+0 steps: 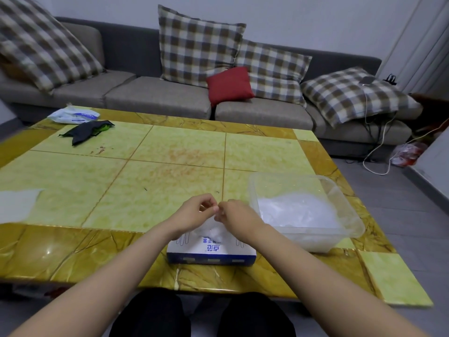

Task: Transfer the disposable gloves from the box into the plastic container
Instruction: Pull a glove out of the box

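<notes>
The left hand (196, 212) and right hand (237, 216) meet fingertip to fingertip with fingers curled in, each pinching the top of a thin, see-through glove (211, 228) whose film hangs between the wrists; how much of it each hand has is too faint to tell. Directly under both hands sits the glove box (211, 250), white with a blue side, and the glove's lower end runs into its top opening. Just right of the right hand stands the clear plastic container (352, 222), its near-left wall close to that wrist, with a heap of white gloves (296, 212) lying inside. Box and container rest on a yellow-green tiled table (170, 154). Well to the left of the left hand a white sheet (17, 205) lies at the table edge. Far beyond the hands, toward the left corner, lie a black cloth (85, 132) and a white packet (73, 115). Behind the table is a grey sofa (158, 96) with checked pillows (199, 45) and a red cushion (229, 85)
</notes>
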### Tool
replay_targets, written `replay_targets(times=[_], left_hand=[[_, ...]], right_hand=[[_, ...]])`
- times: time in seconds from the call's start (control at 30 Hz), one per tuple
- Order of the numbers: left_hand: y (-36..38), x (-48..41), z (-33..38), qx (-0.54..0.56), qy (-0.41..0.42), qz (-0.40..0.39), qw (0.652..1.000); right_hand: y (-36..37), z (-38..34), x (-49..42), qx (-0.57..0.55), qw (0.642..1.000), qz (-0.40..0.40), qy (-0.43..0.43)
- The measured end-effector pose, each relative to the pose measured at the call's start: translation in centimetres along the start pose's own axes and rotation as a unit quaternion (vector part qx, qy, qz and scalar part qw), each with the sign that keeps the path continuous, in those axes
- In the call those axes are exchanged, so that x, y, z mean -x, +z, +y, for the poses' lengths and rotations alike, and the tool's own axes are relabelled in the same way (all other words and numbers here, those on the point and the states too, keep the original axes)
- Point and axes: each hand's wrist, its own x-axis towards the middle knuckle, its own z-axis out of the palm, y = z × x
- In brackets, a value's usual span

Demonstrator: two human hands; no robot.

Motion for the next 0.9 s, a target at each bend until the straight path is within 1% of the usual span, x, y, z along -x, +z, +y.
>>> replay_targets(times=[0.07,0.13,0.27,0.4,0.5,0.6,0.7,0.8,0.87,0.9], left_hand=[[0.6,0.2,0.2,-0.014,-0.011,0.001,1.000],[0.9,0.1,0.1,-0.059,-0.041,0.004,0.997],[1.8,0.2,-0.8,-0.204,-0.058,-0.017,0.977],[3.1,0.3,-1.1,-0.245,-0.069,-0.011,0.967],[3.1,0.0,-1.0,-0.240,-0.073,-0.014,0.968],[2.5,-0.3,0.2,-0.219,-0.093,-0.038,0.970],[1.6,-0.5,2.8,-0.148,-0.084,-0.012,0.985],[0.4,-0.8,6.0,-0.065,-0.026,0.052,0.996],[-0.1,-0.9,8.1,-0.063,0.032,0.074,0.995],[-0.2,-0.9,9.0,-0.076,0.060,0.067,0.993]], right_hand=[[-0.1,-0.2,0.0,0.036,0.999,0.000,0.005],[-0.3,-0.1,0.2,0.055,0.998,0.013,0.019],[-1.6,0.5,1.0,0.008,0.997,0.067,0.034],[-4.0,0.9,1.3,-0.038,0.986,0.151,0.050],[-7.0,1.3,1.7,-0.074,0.971,0.220,0.064],[-9.1,1.6,2.3,-0.066,0.970,0.230,0.052],[-9.8,2.4,3.0,-0.071,0.972,0.222,0.020],[-9.9,3.1,3.8,-0.068,0.977,0.200,-0.008],[-9.9,3.4,4.4,-0.075,0.980,0.184,-0.032],[-9.9,3.4,4.7,-0.081,0.981,0.172,-0.045]])
